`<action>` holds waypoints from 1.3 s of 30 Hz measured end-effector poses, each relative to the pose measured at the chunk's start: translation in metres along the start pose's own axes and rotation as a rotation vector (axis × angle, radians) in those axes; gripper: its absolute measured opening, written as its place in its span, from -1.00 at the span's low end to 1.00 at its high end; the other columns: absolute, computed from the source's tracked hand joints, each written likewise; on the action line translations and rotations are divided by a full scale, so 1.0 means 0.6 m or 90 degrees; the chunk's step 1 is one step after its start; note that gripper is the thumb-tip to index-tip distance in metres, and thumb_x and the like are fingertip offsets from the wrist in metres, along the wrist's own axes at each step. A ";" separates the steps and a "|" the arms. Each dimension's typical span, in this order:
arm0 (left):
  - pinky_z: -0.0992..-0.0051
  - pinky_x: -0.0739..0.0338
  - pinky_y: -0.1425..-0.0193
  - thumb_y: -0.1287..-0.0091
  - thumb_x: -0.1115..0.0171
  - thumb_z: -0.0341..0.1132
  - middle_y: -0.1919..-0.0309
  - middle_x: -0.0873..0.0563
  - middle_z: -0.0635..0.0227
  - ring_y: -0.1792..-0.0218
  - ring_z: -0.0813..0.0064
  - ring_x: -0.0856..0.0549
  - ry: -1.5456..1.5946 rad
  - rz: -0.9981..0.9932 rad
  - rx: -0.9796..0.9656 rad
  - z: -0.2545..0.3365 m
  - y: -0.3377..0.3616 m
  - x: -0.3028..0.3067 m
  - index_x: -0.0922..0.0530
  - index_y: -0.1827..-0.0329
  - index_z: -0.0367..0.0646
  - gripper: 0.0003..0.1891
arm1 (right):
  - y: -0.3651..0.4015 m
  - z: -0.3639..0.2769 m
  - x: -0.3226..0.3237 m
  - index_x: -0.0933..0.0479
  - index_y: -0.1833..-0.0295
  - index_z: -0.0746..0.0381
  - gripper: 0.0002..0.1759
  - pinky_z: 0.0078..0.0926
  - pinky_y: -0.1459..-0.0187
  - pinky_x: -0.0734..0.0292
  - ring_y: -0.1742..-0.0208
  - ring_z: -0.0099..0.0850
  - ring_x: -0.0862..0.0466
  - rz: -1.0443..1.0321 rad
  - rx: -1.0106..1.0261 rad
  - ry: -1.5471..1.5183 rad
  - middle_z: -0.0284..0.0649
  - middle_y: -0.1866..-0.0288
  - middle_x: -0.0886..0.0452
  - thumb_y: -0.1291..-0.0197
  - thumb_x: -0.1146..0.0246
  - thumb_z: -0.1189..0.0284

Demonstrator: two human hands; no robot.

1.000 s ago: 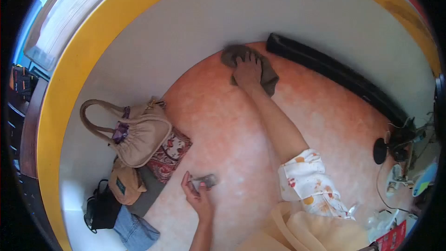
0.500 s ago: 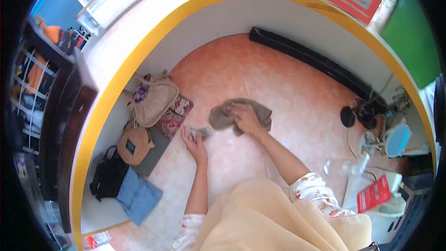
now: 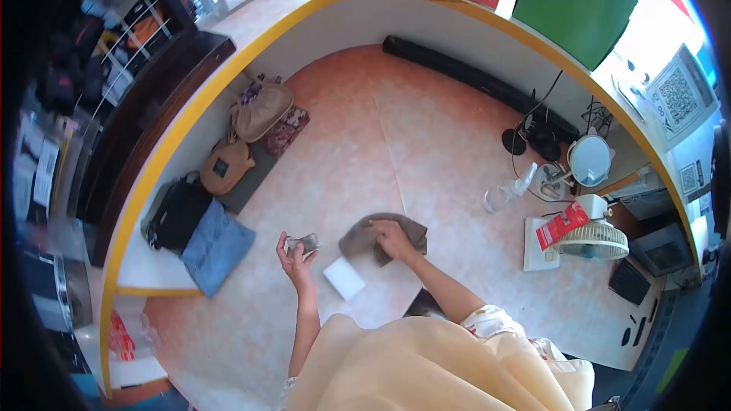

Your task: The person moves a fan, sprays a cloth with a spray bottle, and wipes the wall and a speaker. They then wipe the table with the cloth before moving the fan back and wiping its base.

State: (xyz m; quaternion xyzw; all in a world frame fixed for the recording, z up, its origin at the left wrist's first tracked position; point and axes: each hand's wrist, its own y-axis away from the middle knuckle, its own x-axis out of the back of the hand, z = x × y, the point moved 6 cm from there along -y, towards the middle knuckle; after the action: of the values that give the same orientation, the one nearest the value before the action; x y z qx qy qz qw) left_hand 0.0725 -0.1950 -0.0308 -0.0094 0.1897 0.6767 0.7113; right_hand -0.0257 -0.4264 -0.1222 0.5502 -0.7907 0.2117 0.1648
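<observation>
A small greyish, crumpled-looking item (image 3: 306,243) is held between the thumb and fingers of my left hand (image 3: 297,260), raised over the pinkish desk (image 3: 335,144). My right hand (image 3: 391,239) rests on a brown-grey cloth (image 3: 358,236) that lies bunched on the desk, its fingers on the fabric. Whether those fingers pinch the cloth or only press on it is unclear. A white rectangular block (image 3: 345,279) lies flat between my two forearms, just below the cloth.
Bags (image 3: 263,110) and folded denim (image 3: 217,247) line the left side. At the right are a spray bottle (image 3: 502,196), a round mirror (image 3: 590,160), a fan (image 3: 594,240) and cables. A black bar (image 3: 472,76) runs along the back wall.
The view has shifted, showing more of the desk's near and right parts. The white block and the fan now show. My left hand still holds the small item; my right hand remains on the cloth.
</observation>
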 end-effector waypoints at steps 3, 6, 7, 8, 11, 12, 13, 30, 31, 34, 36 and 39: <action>0.36 -0.55 0.03 -0.33 -0.18 -0.31 -0.07 -0.54 0.33 -0.02 0.43 -0.60 -0.034 0.046 0.007 -0.019 0.048 0.064 -0.32 -0.36 0.03 -0.49 | 0.010 -0.019 0.062 -0.62 0.00 0.32 -0.61 -0.45 0.05 -0.49 0.20 -0.28 -0.63 0.178 -0.280 -0.238 -0.05 0.21 -0.69 -0.02 -0.10 0.58; 0.45 -0.52 0.06 -0.34 -0.20 -0.31 0.02 -0.59 0.37 0.01 0.49 -0.61 -0.051 0.113 -0.016 -0.033 0.087 0.125 -0.33 -0.34 -0.01 -0.50 | 0.017 -0.065 0.129 -0.54 -0.14 0.26 -0.55 -0.32 -0.15 -0.39 -0.11 -0.22 -0.56 0.250 -0.130 -0.006 -0.04 -0.08 -0.61 -0.07 -0.19 0.48; 0.45 -0.51 0.05 -0.33 -0.21 -0.30 0.02 -0.60 0.38 0.00 0.51 -0.60 -0.063 0.131 -0.019 -0.040 0.096 0.145 -0.34 -0.33 -0.02 -0.50 | 0.015 -0.101 0.139 -0.50 -0.21 0.23 -0.49 -0.26 -0.24 -0.32 -0.23 -0.18 -0.50 0.219 -0.040 0.181 -0.02 -0.17 -0.56 -0.09 -0.25 0.41; 0.45 -0.50 0.04 -0.33 -0.22 -0.30 0.03 -0.60 0.39 0.00 0.52 -0.60 -0.075 0.150 -0.024 -0.048 0.108 0.163 -0.35 -0.33 -0.03 -0.51 | 0.023 -0.129 0.134 -0.47 -0.25 0.21 -0.45 -0.20 -0.28 -0.27 -0.28 -0.14 -0.45 0.221 -0.027 0.296 -0.01 -0.21 -0.53 -0.10 -0.28 0.35; 0.42 -0.50 0.03 -0.30 -0.25 -0.29 0.06 -0.61 0.40 0.01 0.53 -0.59 -0.115 0.192 0.020 -0.067 0.127 0.198 -0.44 -0.22 -0.05 -0.58 | 0.025 -0.227 0.075 -0.39 -0.34 0.16 -0.30 -0.05 -0.32 -0.22 -0.35 0.00 -0.36 0.197 0.046 0.431 0.06 -0.30 -0.42 -0.08 -0.35 0.16; 0.43 -0.50 0.04 -0.29 -0.24 -0.27 0.06 -0.61 0.41 0.02 0.54 -0.59 -0.108 0.192 0.039 -0.067 0.131 0.202 -0.45 -0.19 -0.05 -0.61 | 0.031 -0.241 0.039 -0.37 -0.36 0.15 -0.24 -0.01 -0.29 -0.27 -0.33 0.04 -0.36 0.156 0.087 0.339 0.09 -0.32 -0.39 -0.06 -0.38 0.10; 0.44 -0.49 0.06 -0.29 -0.24 -0.25 0.06 -0.61 0.41 0.03 0.55 -0.59 -0.103 0.192 0.062 -0.069 0.137 0.207 -0.47 -0.15 -0.05 -0.63 | 0.040 -0.223 -0.027 -0.34 -0.38 0.14 -0.21 0.02 -0.25 -0.32 -0.34 0.03 -0.35 0.033 0.036 0.270 0.08 -0.36 -0.33 -0.04 -0.39 0.11; 0.42 -0.48 0.07 -0.33 -0.21 -0.22 -0.02 -0.56 0.39 -0.02 0.47 -0.56 -0.102 0.100 0.068 0.009 0.182 0.151 -0.36 -0.24 0.00 -0.57 | 0.123 -0.346 -0.079 -0.32 -0.39 0.10 -0.33 -0.09 -0.31 -0.32 -0.37 -0.02 -0.34 -0.034 0.179 0.084 -0.04 -0.40 -0.31 -0.17 -0.33 0.29; 0.44 -0.51 0.09 -0.35 -0.20 -0.23 0.00 -0.57 0.37 0.00 0.47 -0.58 -0.064 0.043 0.076 0.004 0.180 0.122 -0.35 -0.25 -0.01 -0.57 | 0.122 -0.355 -0.067 -0.32 -0.39 0.09 -0.33 -0.10 -0.29 -0.34 -0.36 -0.02 -0.35 -0.064 0.197 0.074 -0.04 -0.39 -0.32 -0.16 -0.33 0.31; 0.48 -0.57 0.08 -0.43 -0.12 -0.26 -0.02 -0.57 0.31 0.05 0.51 -0.61 0.035 -0.089 0.103 -0.015 0.175 0.032 -0.36 -0.25 -0.05 -0.64 | 0.117 -0.359 -0.035 -0.36 -0.37 0.07 -0.35 -0.21 -0.18 -0.47 -0.28 -0.07 -0.44 -0.117 0.182 -0.026 -0.09 -0.31 -0.42 -0.13 -0.33 0.44; 0.45 -0.57 0.06 -0.43 -0.13 -0.22 -0.02 -0.57 0.32 0.04 0.51 -0.60 0.031 -0.172 0.125 -0.027 0.174 -0.009 -0.36 -0.26 -0.05 -0.62 | 0.113 -0.336 0.001 -0.40 -0.34 0.09 -0.37 -0.22 -0.14 -0.49 -0.21 -0.09 -0.49 -0.060 0.146 -0.063 -0.12 -0.23 -0.50 -0.10 -0.34 0.49; 0.35 -0.54 -0.05 -0.40 -0.17 -0.09 -0.07 -0.55 0.30 -0.09 0.46 -0.55 -0.030 -0.262 0.153 -0.039 0.188 -0.067 -0.34 -0.33 -0.03 -0.51 | 0.131 -0.295 0.068 -0.48 -0.25 0.12 -0.47 -0.34 -0.03 -0.53 -0.12 -0.24 -0.58 0.036 0.019 -0.124 -0.15 -0.10 -0.60 -0.11 -0.33 0.51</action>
State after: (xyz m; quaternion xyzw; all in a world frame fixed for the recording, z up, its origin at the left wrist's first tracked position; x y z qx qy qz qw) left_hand -0.0433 -0.2304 -0.0139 0.0531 0.2462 0.4903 0.8344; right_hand -0.1084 -0.3439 0.0373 0.5480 -0.8150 0.1735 0.0726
